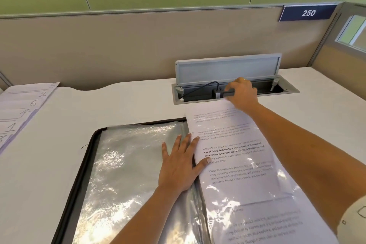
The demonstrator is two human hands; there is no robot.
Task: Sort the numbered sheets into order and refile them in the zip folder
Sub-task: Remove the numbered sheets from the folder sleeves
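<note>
The black zip folder point(90, 150) lies open on the desk, its clear plastic sleeves point(128, 164) shining on the left page. A printed sheet point(237, 156) sticks out of the top of the right-hand sleeve. My left hand point(181, 166) lies flat with straight fingers across the folder's spine, fingertips on the sheet's left edge. My right hand point(242, 94) grips the sheet's far top edge, fingers curled over it. Several hand-numbered sheets point(21, 109) are fanned out at the desk's far left, showing 5, 2, 6, 4 and 1.
A cable box point(235, 91) with its lid raised is set into the desk just behind the sheet, a black plug and cord inside. A beige partition point(118, 45) runs along the back, with a blue "250" sign point(308, 13) at right.
</note>
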